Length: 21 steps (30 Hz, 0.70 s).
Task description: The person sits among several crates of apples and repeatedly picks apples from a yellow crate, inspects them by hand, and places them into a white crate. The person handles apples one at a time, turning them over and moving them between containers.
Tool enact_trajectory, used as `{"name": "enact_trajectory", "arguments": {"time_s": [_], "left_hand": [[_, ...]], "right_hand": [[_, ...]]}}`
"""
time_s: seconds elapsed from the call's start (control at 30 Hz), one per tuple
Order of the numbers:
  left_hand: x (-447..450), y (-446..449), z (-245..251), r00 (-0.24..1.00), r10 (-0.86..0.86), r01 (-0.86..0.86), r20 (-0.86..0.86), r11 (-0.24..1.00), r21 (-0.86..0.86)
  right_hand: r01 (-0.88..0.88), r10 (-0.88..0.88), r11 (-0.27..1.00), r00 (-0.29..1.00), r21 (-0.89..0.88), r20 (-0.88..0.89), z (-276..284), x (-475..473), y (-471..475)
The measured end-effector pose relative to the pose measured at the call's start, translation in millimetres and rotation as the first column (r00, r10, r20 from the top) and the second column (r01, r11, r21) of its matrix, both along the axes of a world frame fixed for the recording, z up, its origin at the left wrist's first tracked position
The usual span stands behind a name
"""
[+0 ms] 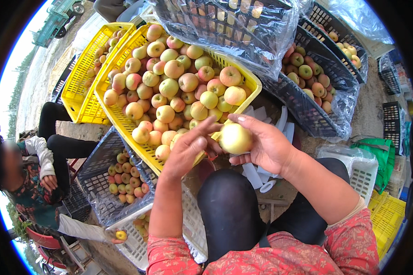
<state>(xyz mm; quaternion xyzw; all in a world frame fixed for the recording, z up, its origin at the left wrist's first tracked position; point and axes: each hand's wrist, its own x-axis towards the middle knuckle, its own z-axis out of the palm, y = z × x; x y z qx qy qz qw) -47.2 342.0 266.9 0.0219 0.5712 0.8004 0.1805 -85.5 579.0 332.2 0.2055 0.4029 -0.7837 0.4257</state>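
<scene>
A pale yellow-green apple (pixel 235 138) rests against the fingers of my right hand (pixel 270 146), which grips it from the right. My left hand (pixel 189 146) is just to the left, fingers spread and pointing towards the apple; its fingertips are close to the fruit, and whether they touch it is unclear. Both hands are over the near end of a large yellow plastic crate (pixel 122 127), heaped with red-and-green apples (pixel 173 68). My left hand hides part of that crate's near rim.
Left stands a plastic-lined crate (pixel 93 178) of apples, beside a seated co-worker (pixel 34 178) holding a yellow apple (pixel 121 235). Lined black crates (pixel 303 106) with apples are at right. White foam sleeves (pixel 253 175) lie between. A white crate (pixel 363 175) and green bag (pixel 378 154) sit right.
</scene>
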Motion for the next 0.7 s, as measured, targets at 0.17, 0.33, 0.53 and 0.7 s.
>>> {"name": "enact_trajectory", "arguments": {"time_s": [0.17,0.33,0.53,0.7], "left_hand": [[-71,-55,-57,0.913,-0.015,-0.407,-0.408,0.057,-0.912],[-104,-61,-127,0.963,-0.198,-0.245,-0.184,-0.352,-0.903],[-109,-63,-122,0.972,-0.159,-0.221,-0.176,-0.341,-0.914],[-66,-45,-81,0.879,0.475,-0.474,0.033,0.868,0.146]], "right_hand": [[0.094,-0.05,0.976,0.975,-0.198,0.218,-13,-8,10],[0.13,-0.021,0.907,0.963,-0.4,0.267,-20,-8,17],[0.179,-0.09,0.919,0.963,-0.351,0.256,-22,-13,17],[0.22,-0.162,0.932,0.964,-0.287,0.211,-18,-11,17]]}}
